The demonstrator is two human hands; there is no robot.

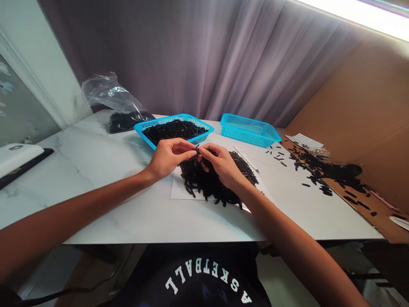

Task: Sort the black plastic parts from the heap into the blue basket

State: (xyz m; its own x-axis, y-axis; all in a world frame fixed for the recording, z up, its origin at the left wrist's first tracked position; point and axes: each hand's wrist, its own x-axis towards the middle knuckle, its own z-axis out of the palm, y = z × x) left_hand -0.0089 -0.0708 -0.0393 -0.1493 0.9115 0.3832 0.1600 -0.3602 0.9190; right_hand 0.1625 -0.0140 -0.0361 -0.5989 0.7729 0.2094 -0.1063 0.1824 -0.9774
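My left hand [171, 157] and my right hand [220, 162] meet at the fingertips above a heap of small black strips [207, 187]. Pinched between them is a small black piece [197, 148], mostly covered by the fingers, so its exact kind is unclear. Both hands are closed on it. The heap lies on a white sheet [177, 192] on the table. Just behind my left hand stands a blue plastic basket [206, 128] filled with similar black strips.
A second blue basket [255, 138] stands at the back right. Loose black pieces [326, 168] are scattered on the table and brown cardboard [354, 115] to the right. A clear plastic bag [111, 96] with black contents lies back left. A white device [21, 155] sits far left.
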